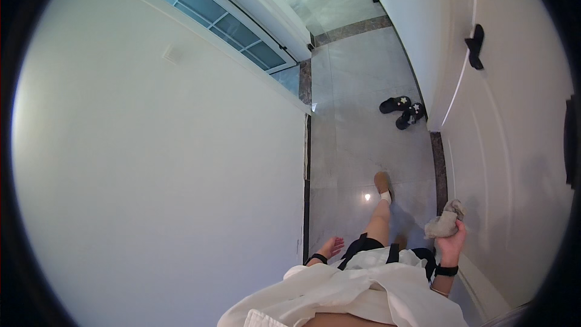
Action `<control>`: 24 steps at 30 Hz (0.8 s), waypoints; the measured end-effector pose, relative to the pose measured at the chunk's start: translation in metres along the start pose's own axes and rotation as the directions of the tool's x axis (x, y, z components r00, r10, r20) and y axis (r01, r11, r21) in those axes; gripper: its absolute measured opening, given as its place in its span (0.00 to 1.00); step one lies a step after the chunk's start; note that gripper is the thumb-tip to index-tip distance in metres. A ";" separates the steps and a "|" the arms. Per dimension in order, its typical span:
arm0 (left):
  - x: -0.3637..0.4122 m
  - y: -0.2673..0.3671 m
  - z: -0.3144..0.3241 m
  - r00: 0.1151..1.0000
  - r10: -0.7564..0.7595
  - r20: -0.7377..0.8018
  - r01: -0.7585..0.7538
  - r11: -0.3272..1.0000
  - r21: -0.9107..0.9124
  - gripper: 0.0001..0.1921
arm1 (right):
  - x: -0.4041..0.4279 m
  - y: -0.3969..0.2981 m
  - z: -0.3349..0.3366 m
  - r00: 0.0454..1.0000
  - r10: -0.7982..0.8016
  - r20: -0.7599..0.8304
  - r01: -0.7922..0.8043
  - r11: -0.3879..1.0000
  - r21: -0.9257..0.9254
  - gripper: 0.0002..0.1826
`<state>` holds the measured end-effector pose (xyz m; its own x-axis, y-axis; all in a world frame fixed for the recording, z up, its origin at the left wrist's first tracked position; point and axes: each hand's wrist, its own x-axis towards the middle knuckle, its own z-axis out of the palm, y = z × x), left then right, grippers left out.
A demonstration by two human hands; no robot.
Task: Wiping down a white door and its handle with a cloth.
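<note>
My right hand [451,243] grips a crumpled greyish-beige cloth [445,223], out to my right beside a white door. Folds of the cloth stick up past the fingers, and its full shape is hidden. At my left side, my left hand [333,247] hangs free, fingers slightly apart and holding nothing. It is near the black shorts [363,247] and the white wall on the left. Each wrist wears a black band.
Grey floor tiles [363,145] run along a narrow corridor. Black clogs [401,111] lie by the right wall. The white door [508,168] has a black handle [475,47]. Farther ahead on the left is a glass-paned door [218,18]. A tan shoe [382,182] is on my forward foot.
</note>
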<state>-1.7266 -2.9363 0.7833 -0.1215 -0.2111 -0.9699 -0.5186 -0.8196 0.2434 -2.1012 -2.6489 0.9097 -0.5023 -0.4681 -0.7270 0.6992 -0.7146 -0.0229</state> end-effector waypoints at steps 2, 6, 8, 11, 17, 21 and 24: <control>0.011 0.030 -0.001 0.999 0.042 0.025 -0.041 0.999 -0.018 0.21 | 0.028 0.017 0.036 1.000 0.025 0.006 -0.025 0.999 -0.021 0.19; 0.037 0.118 -0.013 1.000 -0.015 -0.012 0.014 0.995 -0.096 0.22 | 0.090 0.048 0.141 0.996 0.070 0.050 -0.067 0.996 -0.066 0.18; 0.069 0.165 -0.041 0.997 0.075 0.025 -0.070 0.986 -0.152 0.21 | 0.112 0.064 0.195 0.992 0.080 0.093 -0.071 0.993 -0.098 0.18; 0.086 0.239 -0.048 0.953 0.302 0.018 -0.293 0.937 -0.191 0.19 | 0.151 0.082 0.257 0.990 0.051 0.130 -0.023 0.978 -0.207 0.18; 0.078 0.378 -0.014 0.932 0.361 -0.039 -0.360 0.904 -0.229 0.18 | 0.241 0.105 0.309 0.980 0.118 0.162 -0.075 0.965 -0.250 0.19; 0.114 0.373 -0.034 0.960 0.279 0.009 -0.253 0.883 -0.395 0.19 | 0.295 0.129 0.358 0.980 0.173 0.096 -0.142 0.953 -0.269 0.18; 0.117 0.380 -0.050 0.995 0.091 -0.048 -0.103 0.872 -0.478 0.21 | 0.351 0.148 0.396 0.982 0.176 0.072 -0.150 0.948 -0.280 0.18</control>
<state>-1.8954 -3.2986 0.7632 -0.1272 -0.3102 -0.9421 -0.0349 -0.9478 0.3168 -2.3758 -3.1248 0.9232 -0.4063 -0.6228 -0.6686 0.8807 -0.4620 -0.1049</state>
